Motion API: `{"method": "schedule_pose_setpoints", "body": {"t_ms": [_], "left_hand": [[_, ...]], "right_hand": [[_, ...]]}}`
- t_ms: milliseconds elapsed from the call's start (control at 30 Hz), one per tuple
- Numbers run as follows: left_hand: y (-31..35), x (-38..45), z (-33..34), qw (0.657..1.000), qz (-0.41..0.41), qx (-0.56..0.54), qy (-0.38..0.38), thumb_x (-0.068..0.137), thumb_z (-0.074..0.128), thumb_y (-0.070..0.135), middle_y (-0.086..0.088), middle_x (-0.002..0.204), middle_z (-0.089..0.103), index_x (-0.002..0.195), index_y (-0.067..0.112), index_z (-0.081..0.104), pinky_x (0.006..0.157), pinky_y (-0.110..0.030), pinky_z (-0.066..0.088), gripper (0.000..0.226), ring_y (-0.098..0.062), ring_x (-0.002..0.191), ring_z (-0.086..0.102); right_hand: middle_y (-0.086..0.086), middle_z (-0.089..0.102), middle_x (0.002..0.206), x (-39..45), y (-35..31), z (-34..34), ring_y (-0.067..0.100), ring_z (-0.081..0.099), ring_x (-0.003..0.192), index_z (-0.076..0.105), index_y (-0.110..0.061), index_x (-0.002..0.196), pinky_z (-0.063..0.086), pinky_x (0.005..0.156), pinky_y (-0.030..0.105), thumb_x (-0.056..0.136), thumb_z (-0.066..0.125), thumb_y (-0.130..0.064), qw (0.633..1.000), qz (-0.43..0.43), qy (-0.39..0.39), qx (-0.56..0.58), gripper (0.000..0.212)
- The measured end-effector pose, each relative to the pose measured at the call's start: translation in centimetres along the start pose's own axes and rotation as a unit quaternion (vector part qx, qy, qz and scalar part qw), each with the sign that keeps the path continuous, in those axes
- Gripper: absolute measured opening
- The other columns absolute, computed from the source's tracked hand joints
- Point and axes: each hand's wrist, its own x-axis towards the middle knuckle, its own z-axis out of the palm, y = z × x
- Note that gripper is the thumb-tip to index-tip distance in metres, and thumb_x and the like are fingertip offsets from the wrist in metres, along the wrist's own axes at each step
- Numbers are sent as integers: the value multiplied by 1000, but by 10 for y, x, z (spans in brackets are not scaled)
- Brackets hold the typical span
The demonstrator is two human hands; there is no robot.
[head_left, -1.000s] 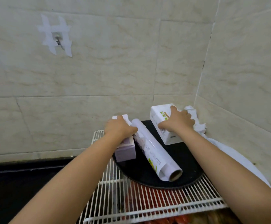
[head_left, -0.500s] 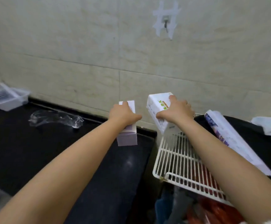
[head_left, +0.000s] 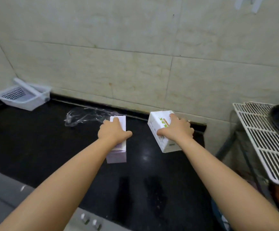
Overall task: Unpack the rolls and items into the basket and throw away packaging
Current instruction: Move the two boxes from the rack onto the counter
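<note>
Two boxes gripped from above, over the black counter (head_left: 35,139).
Left hand (head_left: 112,130) curled round smooth purple-white box (head_left: 118,147); right hand (head_left: 177,130) clasping white green-printed box (head_left: 158,125); crinkled clear wrap (head_left: 83,116) behind.

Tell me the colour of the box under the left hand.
Pale lilac and white, seen in the head view: the box gripped by the left hand.

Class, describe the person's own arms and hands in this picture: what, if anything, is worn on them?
Both forearms are bare with no sleeve in view. The left hand shows no watch, glove or ring. The right hand is ungloved too; a small glint on one finger may be a ring, too small to confirm.
</note>
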Motion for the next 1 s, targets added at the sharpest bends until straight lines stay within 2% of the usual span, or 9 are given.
{"method": "schedule_pose_setpoints", "body": {"t_ms": [167, 367, 500, 733, 1000], "left_hand": [[-23, 49, 25, 999, 24, 7, -32, 78, 58, 48, -19, 128, 42, 132, 12, 34, 84, -38, 44, 69, -36, 116, 45], [-22, 116, 65, 996, 38, 21, -81, 78, 59, 47, -18, 127, 42, 131, 13, 33, 80, -37, 44, 68, -35, 115, 45], [-13, 166, 85, 993, 56, 41, -99, 79, 59, 45, -19, 131, 41, 137, 15, 28, 86, -40, 46, 73, -35, 119, 42], [0, 230, 127, 984, 99, 53, -138, 78, 59, 44, -16, 128, 40, 133, 15, 31, 89, -39, 45, 68, -33, 121, 40], [-15, 262, 150, 983, 117, 43, -136, 77, 62, 43, -17, 126, 41, 133, 14, 31, 87, -41, 46, 69, -34, 118, 41]], "right_hand": [[18, 43, 130, 26, -9, 46, 35, 40, 120, 31, -23, 135, 34, 98, 42, 65, 69, -46, 998, 59, 4, -5, 83], [18, 42, 130, 83, -6, 97, 35, 39, 120, 30, -23, 136, 34, 99, 43, 66, 68, -47, 992, 122, 7, -7, 83], [19, 43, 126, 127, -8, 130, 35, 40, 117, 30, -21, 134, 34, 97, 42, 67, 67, -49, 990, 139, 6, -9, 82], [17, 40, 127, 177, -6, 174, 35, 40, 115, 28, -22, 135, 34, 97, 44, 67, 66, -50, 980, 198, 27, -14, 83], [16, 33, 132, 180, -10, 201, 34, 35, 116, 22, -20, 138, 31, 98, 42, 70, 64, -48, 969, 241, 46, -32, 85]]}}
